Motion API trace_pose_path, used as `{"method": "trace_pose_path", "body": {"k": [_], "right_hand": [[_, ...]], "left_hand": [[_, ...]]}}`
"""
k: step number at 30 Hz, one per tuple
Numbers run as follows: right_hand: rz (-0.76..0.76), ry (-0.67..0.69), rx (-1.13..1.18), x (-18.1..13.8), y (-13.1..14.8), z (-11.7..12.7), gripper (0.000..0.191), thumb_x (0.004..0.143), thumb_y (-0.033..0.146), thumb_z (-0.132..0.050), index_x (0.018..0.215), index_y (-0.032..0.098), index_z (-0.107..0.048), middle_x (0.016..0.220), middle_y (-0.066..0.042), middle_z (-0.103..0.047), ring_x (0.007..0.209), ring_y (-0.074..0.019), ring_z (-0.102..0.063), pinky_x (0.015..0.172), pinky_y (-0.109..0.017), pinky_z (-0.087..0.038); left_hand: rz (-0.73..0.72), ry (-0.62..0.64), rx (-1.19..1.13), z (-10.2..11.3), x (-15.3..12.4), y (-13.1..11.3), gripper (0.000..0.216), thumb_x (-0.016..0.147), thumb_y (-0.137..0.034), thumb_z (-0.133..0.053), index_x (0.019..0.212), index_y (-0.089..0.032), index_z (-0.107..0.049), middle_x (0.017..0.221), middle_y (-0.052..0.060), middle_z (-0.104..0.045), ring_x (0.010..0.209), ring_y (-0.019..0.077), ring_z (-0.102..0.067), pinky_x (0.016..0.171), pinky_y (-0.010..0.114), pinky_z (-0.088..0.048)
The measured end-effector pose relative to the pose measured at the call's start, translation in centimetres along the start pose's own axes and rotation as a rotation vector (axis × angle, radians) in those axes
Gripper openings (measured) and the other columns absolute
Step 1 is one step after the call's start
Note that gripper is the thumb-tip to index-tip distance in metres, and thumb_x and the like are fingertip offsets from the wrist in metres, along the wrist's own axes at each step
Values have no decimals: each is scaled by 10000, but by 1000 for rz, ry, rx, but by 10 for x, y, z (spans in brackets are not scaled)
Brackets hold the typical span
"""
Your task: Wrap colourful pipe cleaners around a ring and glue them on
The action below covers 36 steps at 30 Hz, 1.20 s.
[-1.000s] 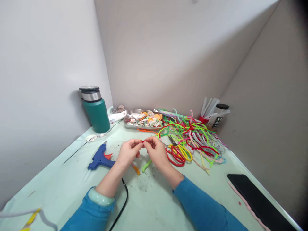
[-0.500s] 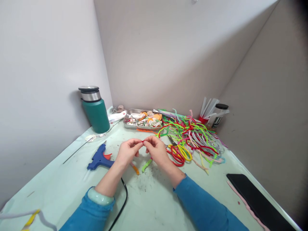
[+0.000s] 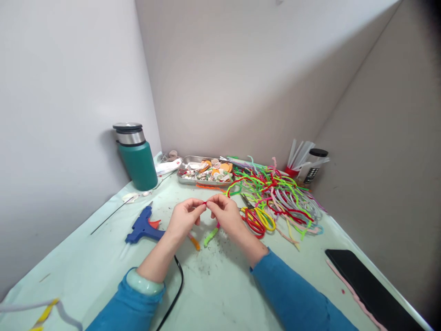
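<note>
My left hand [image 3: 184, 217] and my right hand [image 3: 223, 212] meet fingertip to fingertip above the middle of the table. Thumb and forefinger of each pinch a small bit of dark red pipe cleaner [image 3: 205, 203]; most of it is hidden by the fingers. Below the hands lie an orange pipe cleaner piece [image 3: 195, 242] and a lime green one [image 3: 211, 236] with pink at its upper end. A blue hot glue gun [image 3: 143, 227] lies left of my left wrist. Scissors with red and yellow handles [image 3: 257, 220] rest just right of my right hand.
A metal tray [image 3: 181, 177] of small cut-outs stands at the back, beside a tangled heap of coloured pipe cleaners [image 3: 275, 193]. A green bottle [image 3: 138, 165] stands back left. A black phone-like slab [image 3: 368, 289] lies right. The glue gun's cord [image 3: 179, 285] runs toward me.
Both hands keep their pinch on the red pipe cleaner, with only a tiny shift of the fingers. The whole view has drifted very slightly; nothing else has moved.
</note>
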State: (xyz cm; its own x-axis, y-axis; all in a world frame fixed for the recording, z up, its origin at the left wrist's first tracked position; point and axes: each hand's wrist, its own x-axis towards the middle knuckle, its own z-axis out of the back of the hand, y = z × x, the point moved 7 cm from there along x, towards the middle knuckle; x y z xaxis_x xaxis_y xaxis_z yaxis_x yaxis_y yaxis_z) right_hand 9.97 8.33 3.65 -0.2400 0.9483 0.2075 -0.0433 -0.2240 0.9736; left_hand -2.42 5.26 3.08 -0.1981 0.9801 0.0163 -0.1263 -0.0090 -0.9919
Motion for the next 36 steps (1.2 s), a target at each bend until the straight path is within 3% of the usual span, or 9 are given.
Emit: {"method": "trace_pose_path", "body": {"k": [6, 18, 36], "right_hand": [[115, 38, -170, 0, 6, 2, 135, 762, 288, -503, 736, 176, -574, 609, 30, -541, 520, -94, -482, 480, -200, -378], [155, 55, -176, -3, 13, 1, 145, 791, 288, -472, 738, 183, -556, 655, 25, -572, 537, -94, -492, 502, -205, -378], [91, 199, -107, 0, 13, -1, 128, 790, 296, -509, 775, 169, -522, 634, 36, -514, 513, -78, -470, 484, -194, -371]], "left_hand": [[-8, 9, 16, -1, 0, 0, 284, 616, -397, -652, 727, -142, -598, 472, -50, -506, 387, 71, -424, 395, 187, -313], [34, 162, -241, -10, 0, 6, 279, 683, -393, -617, 770, -131, -581, 550, -29, -555, 400, 57, -449, 437, 190, -317], [42, 228, -229, -12, 0, 6, 257, 700, -377, -612, 667, -138, -523, 459, -44, -509, 385, 51, -415, 446, 184, -283]]}}
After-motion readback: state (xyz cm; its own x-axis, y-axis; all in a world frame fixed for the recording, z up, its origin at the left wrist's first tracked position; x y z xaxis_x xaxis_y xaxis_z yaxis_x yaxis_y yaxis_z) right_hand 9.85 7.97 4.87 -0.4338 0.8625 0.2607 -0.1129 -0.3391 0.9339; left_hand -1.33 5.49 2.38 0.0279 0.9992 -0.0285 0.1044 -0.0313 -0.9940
